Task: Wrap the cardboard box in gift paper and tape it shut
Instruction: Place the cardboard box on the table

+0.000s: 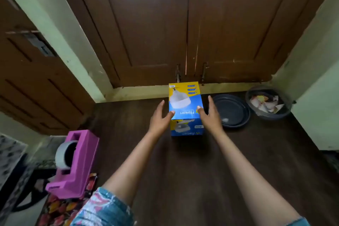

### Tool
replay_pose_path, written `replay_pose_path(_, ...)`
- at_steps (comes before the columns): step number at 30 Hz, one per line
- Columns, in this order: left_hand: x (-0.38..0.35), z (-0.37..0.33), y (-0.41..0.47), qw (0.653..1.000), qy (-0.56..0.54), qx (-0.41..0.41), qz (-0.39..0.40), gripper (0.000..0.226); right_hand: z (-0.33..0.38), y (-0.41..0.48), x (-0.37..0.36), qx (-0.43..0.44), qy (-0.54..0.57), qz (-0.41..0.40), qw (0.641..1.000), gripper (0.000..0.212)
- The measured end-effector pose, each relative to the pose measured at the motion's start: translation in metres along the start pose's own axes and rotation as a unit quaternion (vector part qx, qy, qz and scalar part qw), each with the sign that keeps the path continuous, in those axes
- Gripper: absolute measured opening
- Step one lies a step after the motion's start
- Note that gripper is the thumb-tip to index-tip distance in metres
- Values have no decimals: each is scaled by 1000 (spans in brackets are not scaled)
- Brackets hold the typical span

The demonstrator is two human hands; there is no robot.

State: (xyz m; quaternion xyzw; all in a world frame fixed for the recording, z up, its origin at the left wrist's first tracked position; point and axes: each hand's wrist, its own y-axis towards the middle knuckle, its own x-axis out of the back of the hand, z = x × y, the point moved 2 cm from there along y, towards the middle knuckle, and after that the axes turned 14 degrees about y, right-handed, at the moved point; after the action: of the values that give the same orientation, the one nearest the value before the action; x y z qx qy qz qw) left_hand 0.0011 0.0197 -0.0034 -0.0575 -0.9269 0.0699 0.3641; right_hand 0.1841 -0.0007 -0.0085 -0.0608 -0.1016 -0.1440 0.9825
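A blue and yellow cardboard box [185,104] with a lamp printed on it lies on the dark wooden table [183,170], near the far edge. My left hand [160,117] reaches in at the box's left side with straight fingers, the thumb tip touching its top face. My right hand [211,113] is at the box's right side, fingers straight, thumb on the top face. A pink tape dispenser [77,165] with a grey tape roll stands at the table's left edge. Under it lies a sheet of colourful patterned gift paper [60,209].
A stack of dark round plates [233,110] sits right of the box. Beyond them stands a clear bowl [269,104] holding crumpled paper scraps. Brown wooden doors [183,24] rise behind the table, with pale green walls at both sides.
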Motion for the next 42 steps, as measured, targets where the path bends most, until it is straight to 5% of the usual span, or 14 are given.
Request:
replay_pose_path(8,-26,-9,28,993,-105,38,26,52,-27,6,-10,-94,197,45,975,60)
replay_pose_path(22,-25,17,-104,978,-202,49,21,49,-37,-119,5,-84,181,21,980,50)
replay_pose_path(28,-14,49,-159,986,-142,70,50,8,-47,-179,16,-101,252,28,962,33)
replay_pose_path(31,-10,56,-164,990,-133,35,42,10,-50,-189,23,-107,342,65,931,33)
replay_pose_path(35,-22,59,-166,980,-185,-14,73,45,-57,-188,21,-53,321,125,937,62)
replay_pose_path(42,-42,70,-179,958,-259,-91,79,36,-87,-182,21,44,267,169,948,101)
